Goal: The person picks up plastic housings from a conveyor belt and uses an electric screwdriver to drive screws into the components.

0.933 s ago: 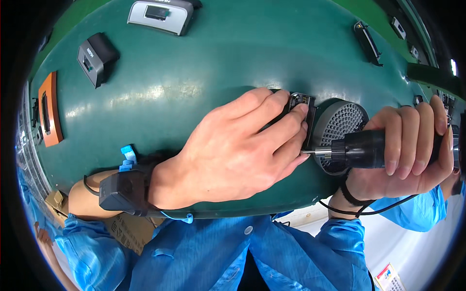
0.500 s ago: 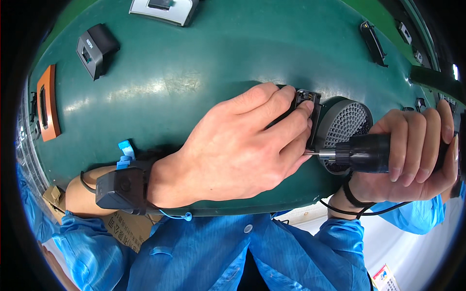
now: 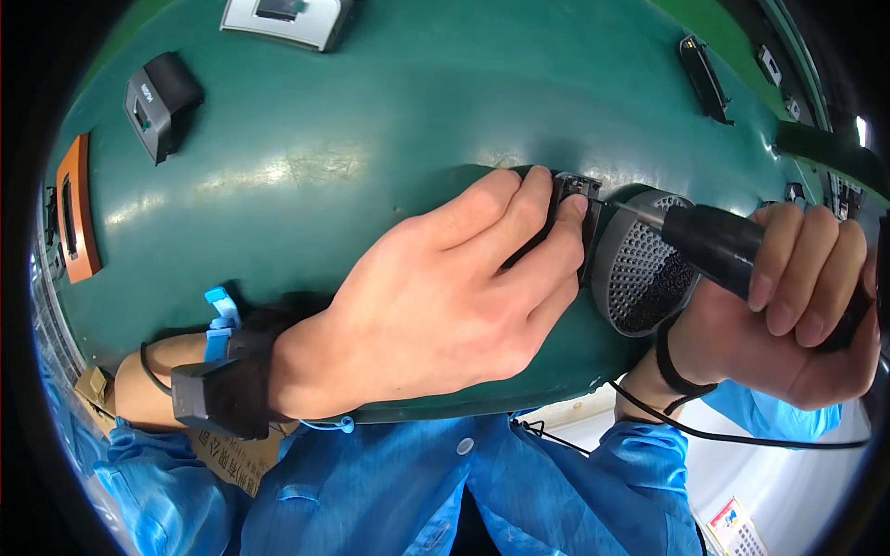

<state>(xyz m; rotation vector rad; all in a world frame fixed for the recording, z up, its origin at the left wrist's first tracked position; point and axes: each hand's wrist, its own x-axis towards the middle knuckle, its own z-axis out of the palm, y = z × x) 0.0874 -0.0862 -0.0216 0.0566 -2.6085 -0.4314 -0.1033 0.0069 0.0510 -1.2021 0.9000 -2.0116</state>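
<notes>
My left hand (image 3: 445, 287) is closed over a black plastic part (image 3: 580, 187), pressing it to the green table; most of the part is hidden under the fingers. My right hand (image 3: 788, 301) grips a black electric screwdriver (image 3: 714, 243) with a cable. Its metal bit points left, with the tip at the upper right edge of the part; whether it touches a screw cannot be made out. Just right of the part, beneath the screwdriver, stands a round grey tray (image 3: 607, 301) with a perforated plate and small dark screws (image 3: 669, 289) heaped on one side.
On the green table (image 3: 389, 111) lie a dark grey housing (image 3: 159, 107), a silver housing (image 3: 311, 32) and an orange frame (image 3: 78, 208) to the left. A long black part (image 3: 705, 82) lies at the far right. A cardboard box (image 3: 232, 459) is below the table edge.
The screwdriver has swung, its tip moving up from the lower end of the black part to its upper end. My left hand still holds the part. The whole view has shifted slightly.
</notes>
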